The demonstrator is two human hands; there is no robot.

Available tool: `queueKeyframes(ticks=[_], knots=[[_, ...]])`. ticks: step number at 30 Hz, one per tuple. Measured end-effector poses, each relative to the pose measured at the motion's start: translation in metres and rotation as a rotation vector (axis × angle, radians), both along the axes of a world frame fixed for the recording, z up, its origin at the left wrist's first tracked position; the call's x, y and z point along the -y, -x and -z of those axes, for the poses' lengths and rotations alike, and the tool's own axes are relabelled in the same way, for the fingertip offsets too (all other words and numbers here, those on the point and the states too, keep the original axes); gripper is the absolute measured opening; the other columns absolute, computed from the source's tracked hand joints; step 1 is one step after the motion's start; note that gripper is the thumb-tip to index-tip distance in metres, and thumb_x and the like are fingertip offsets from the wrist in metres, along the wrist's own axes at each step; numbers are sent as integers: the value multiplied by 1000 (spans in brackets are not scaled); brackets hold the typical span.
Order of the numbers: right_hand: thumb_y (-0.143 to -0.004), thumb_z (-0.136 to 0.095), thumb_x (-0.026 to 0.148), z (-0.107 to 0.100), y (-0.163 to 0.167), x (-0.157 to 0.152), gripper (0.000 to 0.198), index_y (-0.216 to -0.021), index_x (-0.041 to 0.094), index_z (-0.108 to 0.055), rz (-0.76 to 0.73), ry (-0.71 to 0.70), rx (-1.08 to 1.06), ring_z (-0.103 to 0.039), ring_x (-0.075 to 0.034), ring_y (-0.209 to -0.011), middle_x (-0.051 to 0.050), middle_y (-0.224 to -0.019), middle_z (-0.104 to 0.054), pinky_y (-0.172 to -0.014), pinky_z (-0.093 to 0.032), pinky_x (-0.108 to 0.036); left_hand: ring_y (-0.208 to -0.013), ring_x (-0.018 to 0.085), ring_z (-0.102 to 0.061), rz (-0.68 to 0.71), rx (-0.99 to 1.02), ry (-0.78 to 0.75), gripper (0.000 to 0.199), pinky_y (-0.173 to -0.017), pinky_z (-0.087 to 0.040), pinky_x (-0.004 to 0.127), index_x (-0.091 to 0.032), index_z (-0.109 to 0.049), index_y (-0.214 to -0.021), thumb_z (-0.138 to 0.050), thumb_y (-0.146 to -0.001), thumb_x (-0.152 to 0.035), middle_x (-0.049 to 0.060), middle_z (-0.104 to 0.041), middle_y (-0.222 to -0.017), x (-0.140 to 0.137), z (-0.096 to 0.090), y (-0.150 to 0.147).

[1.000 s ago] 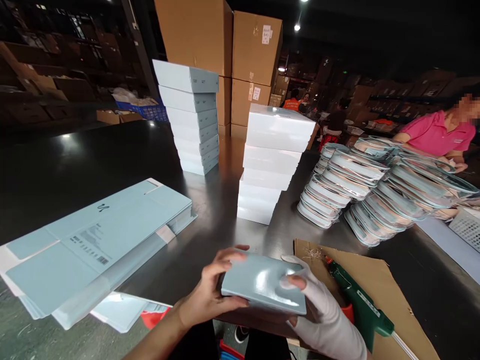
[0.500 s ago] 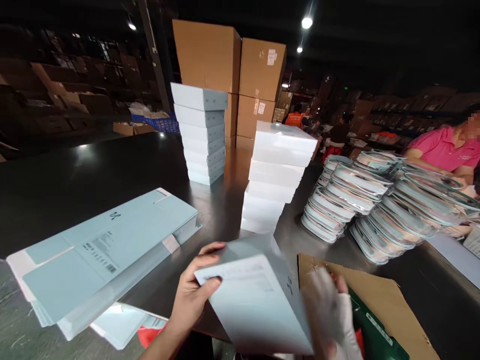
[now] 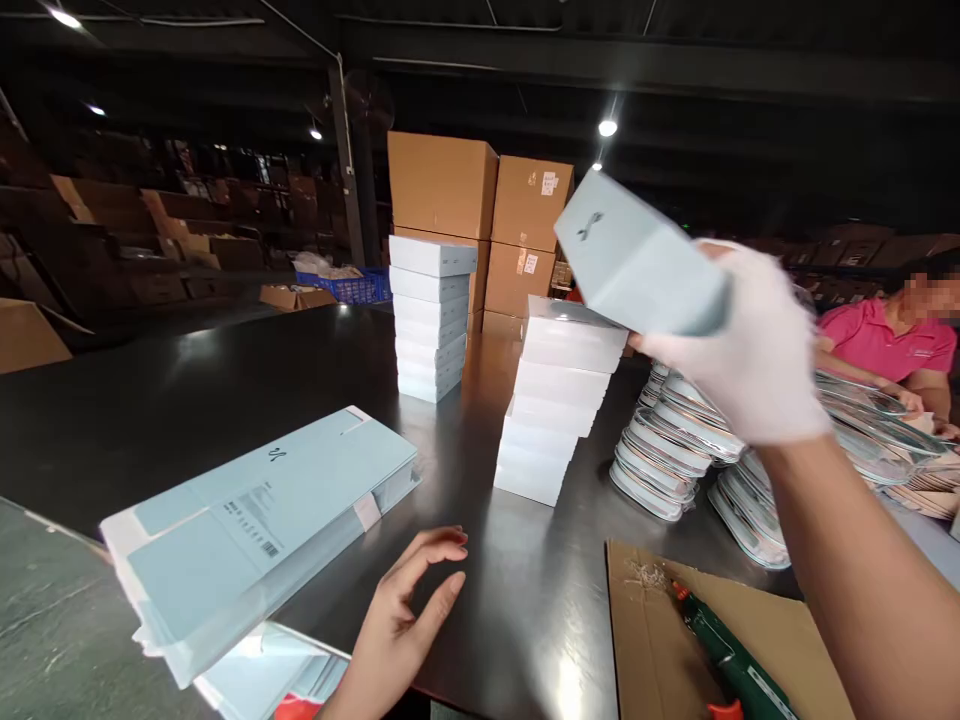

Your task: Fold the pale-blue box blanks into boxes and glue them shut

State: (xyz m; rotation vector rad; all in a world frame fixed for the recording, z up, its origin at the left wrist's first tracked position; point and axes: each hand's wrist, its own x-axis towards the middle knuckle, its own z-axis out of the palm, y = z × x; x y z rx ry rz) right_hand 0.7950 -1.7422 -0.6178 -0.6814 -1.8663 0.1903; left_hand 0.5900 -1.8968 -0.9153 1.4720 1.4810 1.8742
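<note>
My right hand [image 3: 750, 340], in a white glove, is raised at the right and grips a pale blue box [image 3: 637, 260] with a dark logo. The box is tilted, just above the top of a stack of white boxes [image 3: 555, 400]; whether it touches them I cannot tell. Bare and with nothing in it, my left hand [image 3: 409, 610] hovers over the table's front edge, thumb and fingers apart. Left of that hand lies a bundle of flat light-blue printed cartons [image 3: 262, 520], with more flat cartons [image 3: 262, 670] below it.
Another stack of boxes [image 3: 427, 320] stands farther back, before large brown cartons [image 3: 442, 185]. A green glue gun [image 3: 731, 640] lies on a cardboard sheet [image 3: 645, 620]. Stacked clear-covered pouches [image 3: 660, 460] stand at the right, near a person in a pink shirt [image 3: 885, 335].
My right hand has lifted the box from the table's front up to the white stack. My left hand has let go of it. The glue gun shows fully on the cardboard. The view has tilted up.
</note>
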Motion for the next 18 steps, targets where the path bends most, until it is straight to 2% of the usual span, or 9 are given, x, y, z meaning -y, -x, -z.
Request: queueKeyframes(ticks=[1,2,5,7,9,11,13,15,18], knots=[[-56,-90,18,-14,18,-13,71,-120,44,-73,88,-106,147,-25,-46,-152,13,-151,-57,-112,-31,-52,-113,26,-75,2,-33,6,24,-96,-60,34,-26,-77,-97,-64,-98,-47,10,-77,-115,2,2,1],[-54,-89,14,-25,34,-26,63,-111,37,-78,102,-125,200,-25,-48,-149,10,-144,-64,-109,-30,-54,-112,26,-75,7,-59,10,24,-95,-60,33,-26,-77,-97,-63,-99,-46,10,-77,-114,3,3,1],[-71,-71,18,-39,63,-47,26,-95,17,-82,65,-91,233,-37,-44,-142,1,-121,-78,-98,-36,-52,-107,25,-78,-4,-92,14,26,-91,-62,32,-26,-77,-96,-62,-99,-47,11,-79,-110,9,7,3],[-78,-64,24,-34,59,-47,28,-100,17,-81,24,-72,159,-43,-38,-142,1,-126,-77,-101,-37,-47,-103,25,-79,-41,-92,27,28,-88,-63,30,-26,-77,-95,-62,-98,-50,10,-80,-107,14,13,10],[-84,-66,33,-16,40,-42,36,-118,29,-74,10,-54,-2,-44,-29,-147,5,-145,-66,-110,-36,-41,-100,25,-80,-83,-86,53,30,-85,-64,29,-26,-78,-94,-63,-97,-53,9,-81,-104,21,23,22],[-92,-60,40,19,16,-45,46,-137,40,-57,14,34,-187,-46,-22,-148,5,-158,-54,-116,-37,-36,-97,24,-80,-108,-80,93,30,-83,-65,28,-27,-79,-95,-64,-96,-53,8,-81,-101,28,37,36],[-91,-62,39,73,-4,-57,62,-150,34,-42,-8,261,-251,-52,-23,-144,-5,-159,-52,-117,-43,-39,-95,23,-80,-130,-66,124,29,-82,-65,27,-28,-79,-96,-65,-96,-53,7,-81,-99,34,51,49],[-81,-77,32,139,-11,-77,77,-150,20,-46,-21,547,-191,-58,-33,-138,-19,-150,-59,-115,-46,-52,-93,23,-80,-136,-49,140,28,-81,-64,25,-29,-80,-96,-65,-96,-53,6,-82,-96,39,63,55],[-80,-84,25,236,4,-105,69,-142,17,-55,0,778,-138,-60,-36,-133,-17,-145,-62,-113,-45,-63,-86,22,-79,-172,31,138,33,-76,-63,23,-30,-81,-90,-66,-93,-60,4,-81,-89,41,74,51]])
